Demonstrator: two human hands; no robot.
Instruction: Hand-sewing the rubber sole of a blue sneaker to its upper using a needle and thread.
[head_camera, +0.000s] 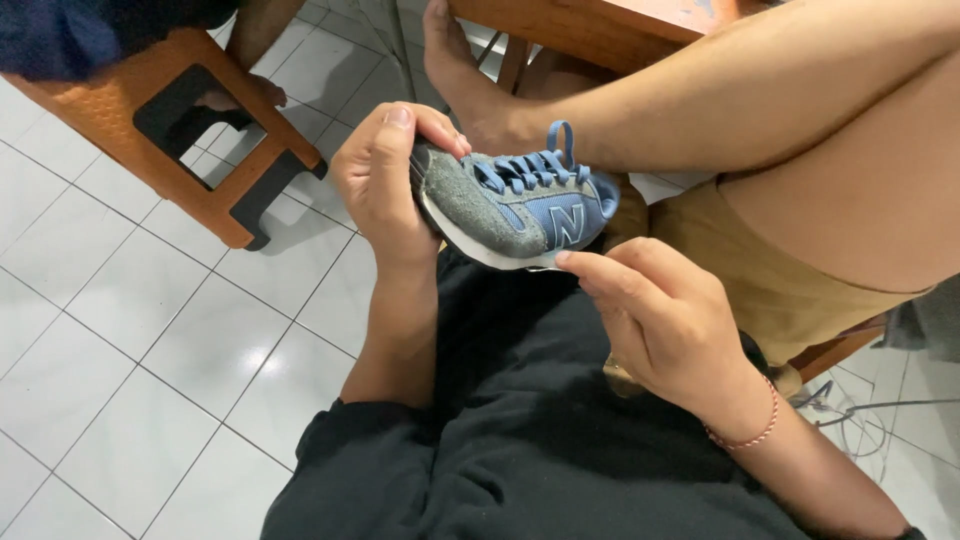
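The left hand (385, 185) gripped the toe of a small grey-and-blue sneaker (515, 205), fingers curled over it, while the right hand (665, 320) pinched the white sole edge near the heel. The shoe was held above the person's black-clothed lap. An orange plastic stool (175, 130) stood nearby on the white tiled floor (120, 360).

The sneaker (520, 205) is grey and blue with blue laces, beside an orange stool (150, 120) on the white-tiled floor (120, 350).
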